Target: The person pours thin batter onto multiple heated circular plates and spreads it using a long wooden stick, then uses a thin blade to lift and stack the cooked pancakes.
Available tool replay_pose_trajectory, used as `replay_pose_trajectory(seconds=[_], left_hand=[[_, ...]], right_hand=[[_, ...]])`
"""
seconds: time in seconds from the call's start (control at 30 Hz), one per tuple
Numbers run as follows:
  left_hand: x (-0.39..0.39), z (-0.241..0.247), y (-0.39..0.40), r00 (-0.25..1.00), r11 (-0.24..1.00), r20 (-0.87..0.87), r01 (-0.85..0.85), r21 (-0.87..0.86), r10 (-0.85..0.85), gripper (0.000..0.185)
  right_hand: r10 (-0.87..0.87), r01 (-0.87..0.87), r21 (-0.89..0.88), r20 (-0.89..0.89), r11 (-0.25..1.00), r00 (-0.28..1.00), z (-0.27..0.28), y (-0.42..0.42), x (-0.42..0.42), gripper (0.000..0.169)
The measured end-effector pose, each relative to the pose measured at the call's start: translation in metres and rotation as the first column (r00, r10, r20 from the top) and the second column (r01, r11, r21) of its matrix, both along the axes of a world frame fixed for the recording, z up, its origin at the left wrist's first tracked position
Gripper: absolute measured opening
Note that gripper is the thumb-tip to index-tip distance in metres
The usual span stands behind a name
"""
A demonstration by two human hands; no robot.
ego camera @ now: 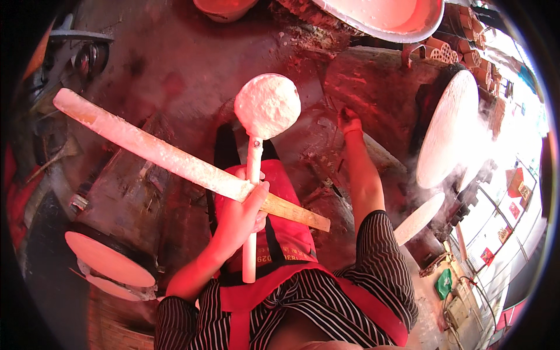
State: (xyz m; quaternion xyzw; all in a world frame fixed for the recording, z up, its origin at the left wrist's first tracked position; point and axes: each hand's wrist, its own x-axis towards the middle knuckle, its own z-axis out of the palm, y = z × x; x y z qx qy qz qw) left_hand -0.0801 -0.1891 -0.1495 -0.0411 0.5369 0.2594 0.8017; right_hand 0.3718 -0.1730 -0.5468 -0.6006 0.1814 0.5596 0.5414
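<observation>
My left hand (245, 205) is wrapped around two tools that cross in its grip. One is a ladle (254, 162), its round head (267, 105) thickly coated with pale batter. The other is a long, flat wooden batter spreader (148, 146), smeared with batter and slanting from upper left to lower right. My right arm stretches forward, and my right hand (350, 121) is low beside a cylindrical stove (367, 78). Its fingers are in shadow, so what they touch is hidden. On the stove's griddle lies a large round pale pancake (448, 129).
Steam rises around more round pancakes (420, 218) at right. Another stove at left bears a pale pancake (109, 258). A large metal basin of batter (385, 17) and a bowl (225, 9) stand ahead. Honeycomb coal briquettes (439, 50) are stacked at upper right.
</observation>
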Motion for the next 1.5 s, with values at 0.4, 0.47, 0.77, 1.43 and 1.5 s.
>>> replay_pose_trajectory(seconds=[0.4,0.47,0.77,1.43,1.5], left_hand=[[-0.006,0.014,0.001,0.962,0.953,-0.073,0.271,0.138,-0.263,0.016],[-0.006,0.022,0.007,0.883,0.851,-0.095,0.468,0.238,-0.460,0.022],[0.061,0.036,0.062,0.535,0.586,0.241,0.756,0.289,-0.810,0.012],[0.291,0.184,-0.068,0.344,0.387,0.213,0.897,0.215,-0.915,0.018],[0.284,0.208,-0.097,0.182,-0.043,-0.370,0.851,0.523,-0.911,0.018]], right_hand=[[0.673,-0.969,-0.108,0.701,-0.224,-0.234,0.432,-0.027,-0.262,0.087],[0.631,-0.943,-0.326,0.746,0.064,-0.215,0.442,-0.075,-0.311,0.075],[-0.065,0.136,0.012,0.919,0.991,0.389,0.346,-0.223,-0.253,0.025],[0.419,0.503,-0.696,0.714,0.513,0.560,0.407,-0.425,0.037,0.046],[0.442,0.466,-0.687,0.721,0.557,0.534,0.414,-0.433,0.040,0.040]])
